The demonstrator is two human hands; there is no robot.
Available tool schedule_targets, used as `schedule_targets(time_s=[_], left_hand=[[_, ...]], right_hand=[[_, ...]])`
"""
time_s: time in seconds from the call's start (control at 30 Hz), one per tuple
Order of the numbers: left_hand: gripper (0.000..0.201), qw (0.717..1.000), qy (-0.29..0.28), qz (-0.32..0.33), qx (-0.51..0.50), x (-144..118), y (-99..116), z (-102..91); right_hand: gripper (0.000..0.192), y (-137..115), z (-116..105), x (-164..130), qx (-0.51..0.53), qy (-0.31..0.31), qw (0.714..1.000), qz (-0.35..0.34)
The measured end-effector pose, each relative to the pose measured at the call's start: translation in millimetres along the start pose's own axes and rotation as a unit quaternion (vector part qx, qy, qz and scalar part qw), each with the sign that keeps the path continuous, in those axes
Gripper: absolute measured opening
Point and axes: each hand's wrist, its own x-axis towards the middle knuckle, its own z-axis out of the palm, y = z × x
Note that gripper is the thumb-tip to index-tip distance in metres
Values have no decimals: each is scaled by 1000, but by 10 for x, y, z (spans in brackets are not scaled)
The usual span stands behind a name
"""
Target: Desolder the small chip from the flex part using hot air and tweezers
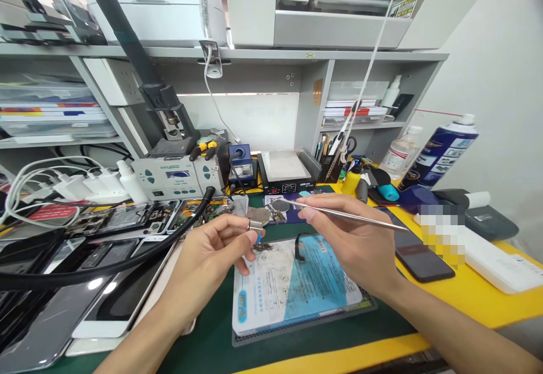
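Observation:
My left hand [216,244] is closed, pinching a small silver metal part [255,225] between thumb and fingers; its exact kind is hard to make out, and a bit of blue shows just below it. My right hand [356,244] grips metal tweezers [360,216], whose tips point left toward the silver part without touching it. Both hands are above a white and blue printed pad [271,300]. On the pad lie a small black cable-like piece [300,252] and a little dark cluster of tiny parts [263,246].
Phones and a white-framed screen [123,300] lie at left, under a thick black hose [139,263]. Behind stand a grey control station [176,176] and a black device with a pale plate [286,167]. At right are a dark phone [424,258] and a spray can [441,150].

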Motion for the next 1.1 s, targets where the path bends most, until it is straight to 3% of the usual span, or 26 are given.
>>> schedule_targets(time_s=[0.17,0.37,0.73,1.1], left_hand=[[33,1000,-24,10,7,17,-11,-12],[32,1000,-1,6,1,-3,6,14],[38,999,-46,4,19,15,-43,-29],[36,1000,-25,-3,16,2,-7,-22]], right_hand=[[14,-7,-3,-25,2,-19,999,-34],[14,-12,16,-19,23,-34,998,-49],[12,-7,7,-12,8,-35,998,-53],[11,77,-7,-24,45,-21,997,-57]])
